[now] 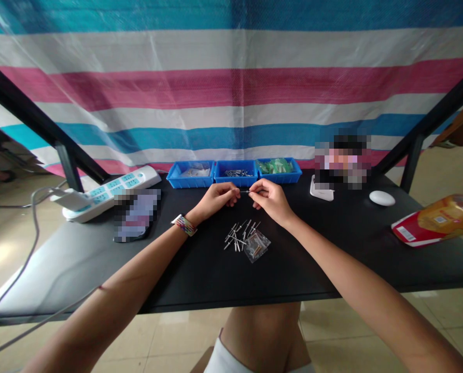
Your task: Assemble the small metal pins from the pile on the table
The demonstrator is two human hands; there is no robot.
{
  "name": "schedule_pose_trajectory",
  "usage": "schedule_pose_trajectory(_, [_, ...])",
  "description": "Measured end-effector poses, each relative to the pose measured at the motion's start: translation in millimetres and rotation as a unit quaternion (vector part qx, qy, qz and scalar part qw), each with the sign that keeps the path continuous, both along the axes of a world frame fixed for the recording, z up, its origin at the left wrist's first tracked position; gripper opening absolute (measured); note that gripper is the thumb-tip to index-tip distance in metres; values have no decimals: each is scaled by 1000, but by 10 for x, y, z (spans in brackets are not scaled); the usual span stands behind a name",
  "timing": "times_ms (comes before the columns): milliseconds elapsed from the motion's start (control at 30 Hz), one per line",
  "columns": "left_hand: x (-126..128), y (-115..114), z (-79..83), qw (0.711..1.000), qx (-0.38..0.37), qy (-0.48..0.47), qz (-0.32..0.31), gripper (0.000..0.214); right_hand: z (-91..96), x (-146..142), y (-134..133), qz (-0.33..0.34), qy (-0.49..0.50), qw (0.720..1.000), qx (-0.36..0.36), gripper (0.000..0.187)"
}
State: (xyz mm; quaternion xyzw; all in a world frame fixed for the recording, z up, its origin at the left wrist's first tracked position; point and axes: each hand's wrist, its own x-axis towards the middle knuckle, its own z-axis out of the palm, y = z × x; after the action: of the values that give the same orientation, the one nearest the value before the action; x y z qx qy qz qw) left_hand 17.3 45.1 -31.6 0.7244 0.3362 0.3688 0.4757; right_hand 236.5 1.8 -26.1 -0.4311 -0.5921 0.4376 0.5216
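Note:
My left hand (215,199) and my right hand (270,199) meet above the black table (332,248), fingers pinched. Between the fingertips runs a small thin metal pin (245,192), gripped at both ends. A colourful band sits on my left wrist (184,225). Just in front of my hands lies a loose pile of several similar metal pins (239,235). Beside it rests a small clear plastic bag (256,245) with small parts inside.
Three blue trays stand in a row at the table's back: left (190,174), middle with metal pins (236,172), right with green parts (278,168). A white power strip (110,191) lies at left, a white mouse (382,198) and a red-yellow packet (437,220) at right.

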Motion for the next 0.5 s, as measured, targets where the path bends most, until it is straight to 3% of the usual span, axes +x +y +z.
schedule_pose_trajectory(200, [27,-11,28,1000,-12,0,7,48,-12,-27,31,-5,19,1000,12,22])
schedule_pose_trajectory(400, [32,-27,70,998,-53,-21,16,45,122,-36,380,-106,16,992,59,22])
schedule_pose_trajectory(500, [26,-26,70,998,-57,-19,17,43,190,29,530,-108,-53,990,76,25])
